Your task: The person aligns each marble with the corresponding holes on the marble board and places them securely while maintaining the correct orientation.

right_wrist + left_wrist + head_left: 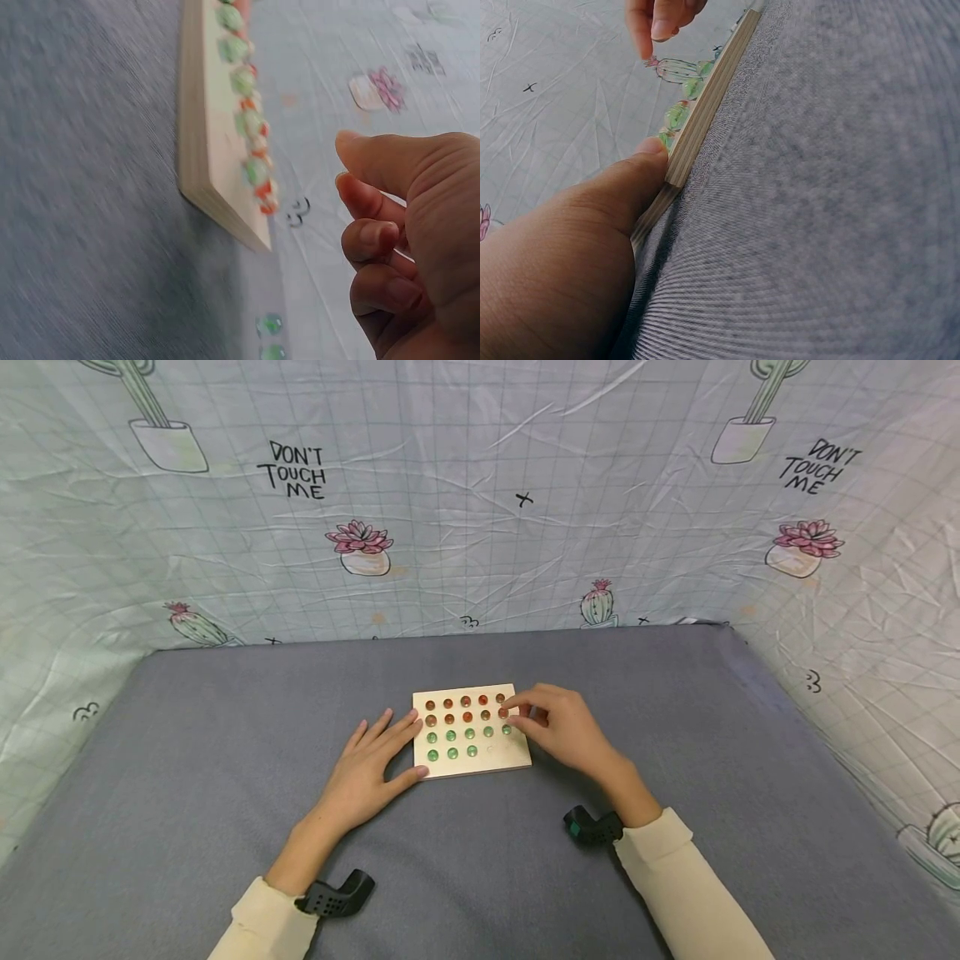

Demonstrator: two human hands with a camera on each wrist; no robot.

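A pale wooden board (512, 759) lies on the grey cloth, with rows of round glass marbles set in it. Red-orange marbles (466, 701) fill the two far rows; green marbles (470, 734) sit in the two near rows. The nearest row has bare spots at its right end. My left hand (363, 783) rests at the board's left edge, fingers spread and fairly straight, thumb (651, 148) at the near corner. Above the right edge hovers my right hand (564, 727), fingers loosely bent. Its thumb and index tips are close together, with nothing visible between them in the right wrist view.
Two loose green marbles (270, 325) lie beyond the board's right side in the right wrist view; the right hand seems to hide them from the head view. A grey cloth (480, 877) covers the table. Printed white fabric (480, 443) hangs behind and at the sides.
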